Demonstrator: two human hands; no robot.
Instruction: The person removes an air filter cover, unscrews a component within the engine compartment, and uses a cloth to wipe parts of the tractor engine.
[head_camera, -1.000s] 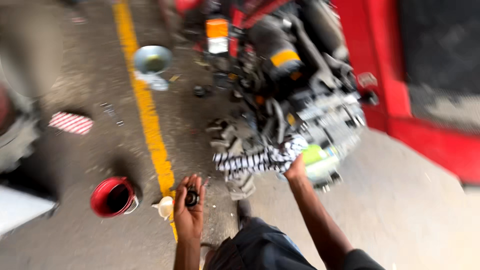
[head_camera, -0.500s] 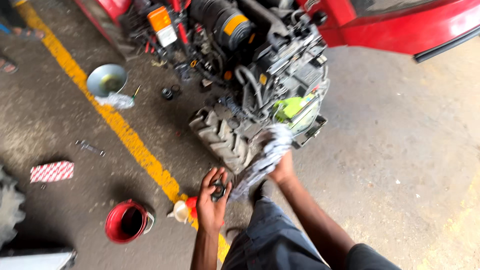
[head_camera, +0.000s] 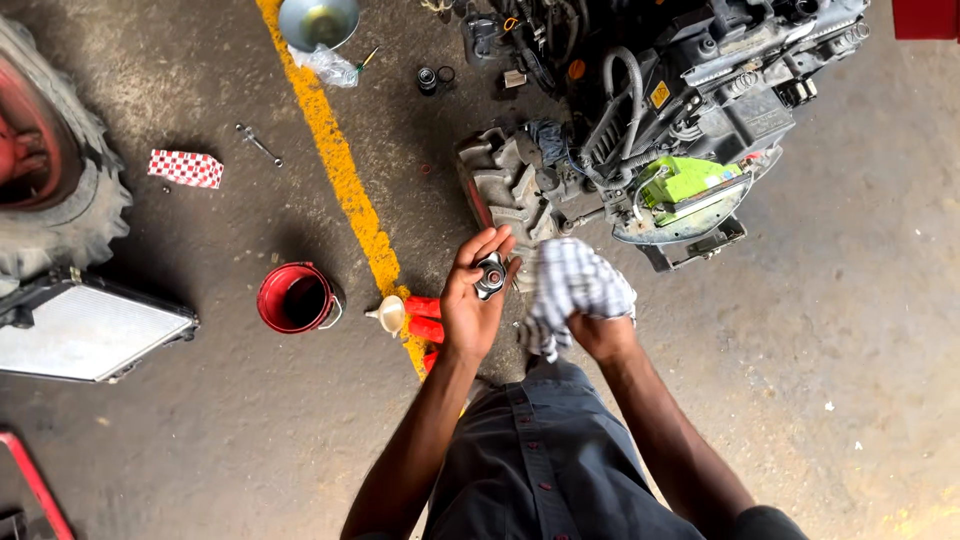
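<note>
1. Left hand (head_camera: 472, 300) is palm-up, fingers loosely curled around a small round metal part (head_camera: 490, 276) sitting in the palm.
2. Right hand (head_camera: 598, 332) is bunched tight on a checked rag (head_camera: 572, 290), held just beside the part.
3. My take: keep the palm cupped and level so the part can't roll off, and wipe with a clean fold of the rag.
4. Below the hands: a small funnel (head_camera: 389, 314) and red bottle (head_camera: 424, 318) on the yellow floor line (head_camera: 340, 170), with a red bucket (head_camera: 294, 298) near.
5. Further out, the stripped tractor engine (head_camera: 650, 110) and a wrench (head_camera: 258, 143).
</note>
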